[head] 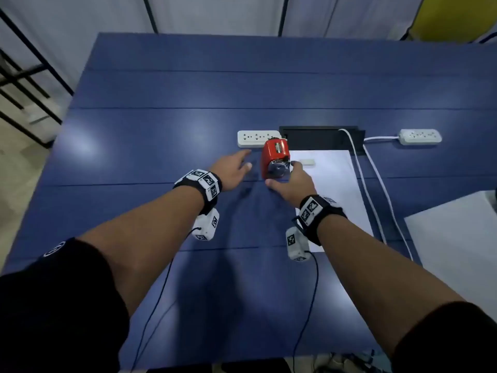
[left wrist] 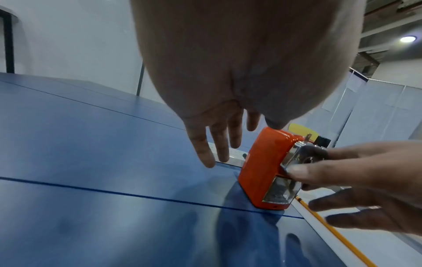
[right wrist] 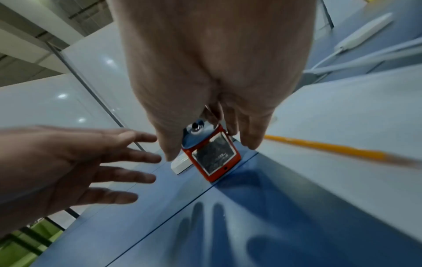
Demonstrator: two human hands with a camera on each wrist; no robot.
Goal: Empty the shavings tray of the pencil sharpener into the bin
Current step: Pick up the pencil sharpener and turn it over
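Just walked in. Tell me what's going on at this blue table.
A person is reaching with both hands for a red pencil sharpener standing on the blue table. The right hand is at its front end, fingers spread around it; whether they grip it yet is unclear. The left hand hovers open beside it, not touching. The clear shavings tray is still seated in the sharpener, with dark shavings inside. No bin is in view.

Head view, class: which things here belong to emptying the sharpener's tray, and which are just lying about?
Belong: red pencil sharpener; its clear shavings tray; left hand; right hand.

Lying about: two power strips; yellow pencil; white paper.
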